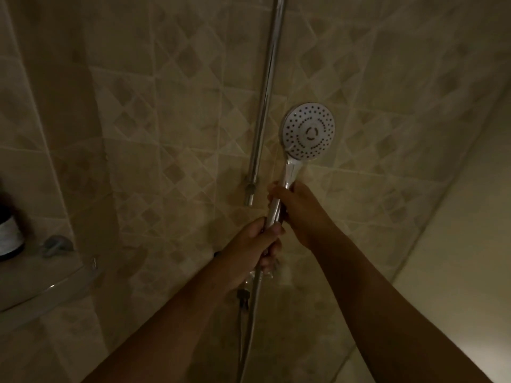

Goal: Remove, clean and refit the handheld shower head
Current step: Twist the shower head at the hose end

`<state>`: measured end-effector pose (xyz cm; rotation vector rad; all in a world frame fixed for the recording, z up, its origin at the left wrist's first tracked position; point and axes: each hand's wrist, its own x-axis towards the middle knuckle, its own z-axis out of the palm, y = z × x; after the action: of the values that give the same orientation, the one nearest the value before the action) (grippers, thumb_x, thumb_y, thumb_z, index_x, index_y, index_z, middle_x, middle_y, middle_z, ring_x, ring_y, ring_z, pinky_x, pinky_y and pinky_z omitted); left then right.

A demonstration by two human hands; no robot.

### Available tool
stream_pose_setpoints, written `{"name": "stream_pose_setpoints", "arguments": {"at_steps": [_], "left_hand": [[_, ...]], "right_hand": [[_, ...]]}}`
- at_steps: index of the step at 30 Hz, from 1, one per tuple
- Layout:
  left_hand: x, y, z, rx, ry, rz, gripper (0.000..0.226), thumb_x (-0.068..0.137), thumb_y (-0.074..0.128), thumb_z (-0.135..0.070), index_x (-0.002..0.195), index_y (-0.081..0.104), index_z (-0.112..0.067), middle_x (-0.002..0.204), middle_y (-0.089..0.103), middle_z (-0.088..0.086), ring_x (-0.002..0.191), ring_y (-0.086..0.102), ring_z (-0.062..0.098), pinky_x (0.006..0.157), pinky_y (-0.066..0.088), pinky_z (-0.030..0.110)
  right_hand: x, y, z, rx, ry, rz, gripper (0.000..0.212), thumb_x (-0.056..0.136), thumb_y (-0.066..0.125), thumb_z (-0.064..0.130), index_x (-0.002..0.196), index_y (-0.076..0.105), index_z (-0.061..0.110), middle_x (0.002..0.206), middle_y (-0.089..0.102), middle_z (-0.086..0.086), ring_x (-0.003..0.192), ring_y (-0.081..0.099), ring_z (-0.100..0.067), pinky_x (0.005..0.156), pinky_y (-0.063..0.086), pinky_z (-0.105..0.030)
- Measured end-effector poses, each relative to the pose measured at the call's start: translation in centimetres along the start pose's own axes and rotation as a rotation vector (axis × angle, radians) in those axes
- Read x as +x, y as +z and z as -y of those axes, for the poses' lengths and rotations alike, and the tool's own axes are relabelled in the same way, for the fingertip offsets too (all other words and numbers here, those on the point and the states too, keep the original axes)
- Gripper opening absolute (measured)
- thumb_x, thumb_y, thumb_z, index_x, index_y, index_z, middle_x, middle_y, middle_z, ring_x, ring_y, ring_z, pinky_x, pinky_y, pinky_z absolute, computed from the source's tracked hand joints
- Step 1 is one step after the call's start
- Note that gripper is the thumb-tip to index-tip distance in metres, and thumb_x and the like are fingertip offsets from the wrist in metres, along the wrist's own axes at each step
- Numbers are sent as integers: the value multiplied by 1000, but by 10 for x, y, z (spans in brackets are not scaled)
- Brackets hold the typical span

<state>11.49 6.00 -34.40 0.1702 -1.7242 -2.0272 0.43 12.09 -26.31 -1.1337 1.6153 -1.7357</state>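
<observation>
From the head camera, the shower head (308, 131) is off any holder and held up in front of the tiled wall (171, 111). Its white spray face is turned towards the camera, just right of the chrome rail (265, 92) and apart from it. The right hand (300, 214) has a closed grip round the upper handle, fingers wrapped fully about the chrome. The left hand (254, 244) has an equally closed grip round the foot of the handle, where the hose (250, 313) comes out and drops away below. The joint itself is hidden in that palm, so whether it is tight or loosened cannot be told. If the two hands twist against each other here, smooth chrome could slip in the fingers. The head might then swing into the rail or the tiles, both close by. Once the joint parts, the hose could fall free and any washer inside could drop unseen, since the light is poor. The room is dim, with beige tiles in a diamond pattern. At the far left a glass shelf (41, 294) carries a dark bottle (9, 233), and a plain pale wall (470, 244) runs down the right.
</observation>
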Motion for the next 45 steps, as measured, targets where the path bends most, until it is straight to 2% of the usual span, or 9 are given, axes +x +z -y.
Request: {"name": "stream_pose_setpoints", "arguments": {"at_steps": [3,6,11,15,20,27,35,41,45], "left_hand": [[8,-2,-8,-60,37,50,34,89,61,-59,95,66,-25,67,50,-6,47,37,7,45,37,22],[17,-2,-22,-160,55,97,34,89,63,-57,98,66,-24,66,48,-4,46,33,8,43,33,22],[35,2,-57,-217,16,192,19,90,63,-39,96,66,-22,67,50,1,45,35,9,42,31,21],[56,14,-93,46,53,115,24,83,58,-18,106,60,-10,68,57,3,49,48,12,47,41,25],[85,26,-153,376,141,53,19,100,52,-7,117,59,0,79,68,9,73,67,23,70,56,34],[102,40,-189,425,234,-32,14,98,57,-8,106,62,2,84,70,15,72,70,21,62,57,29],[99,46,-162,357,239,-124,5,94,58,5,96,61,1,78,68,10,60,69,14,53,54,24],[88,51,-138,306,204,-41,4,95,56,5,97,57,1,81,64,15,63,68,16,58,57,29],[74,57,-122,357,98,88,5,96,59,-2,101,60,-1,86,69,11,76,71,21,68,60,33]], "right_hand": [[-3,-8,9,-119,-52,123,20,98,56,24,92,60,5,78,64,-13,68,58,-30,59,49,-37],[-5,-14,16,-239,-33,222,24,99,56,27,100,62,4,86,67,-8,78,64,-20,80,54,-38],[3,-32,52,-297,-110,249,25,97,59,29,93,66,6,79,68,-3,74,66,-15,73,56,-30],[25,-45,88,-437,-134,168,30,93,65,31,93,69,1,74,67,-5,71,61,-19,72,54,-34],[51,-56,140,-529,-175,88,29,94,63,35,104,65,7,97,72,-10,88,70,-22,75,59,-34],[66,-63,180,-589,-261,22,36,95,61,35,111,62,3,102,69,-19,93,70,-33,76,60,-44],[58,-70,148,-509,-366,94,5,91,67,15,90,63,12,88,68,-12,75,65,-16,69,55,-30],[52,-77,123,-257,-319,75,20,90,68,10,106,60,2,94,71,-16,82,70,-22,70,58,-31],[39,-84,116,172,-198,230,27,91,65,19,109,61,0,89,70,-15,74,69,-24,65,58,-33]]}}
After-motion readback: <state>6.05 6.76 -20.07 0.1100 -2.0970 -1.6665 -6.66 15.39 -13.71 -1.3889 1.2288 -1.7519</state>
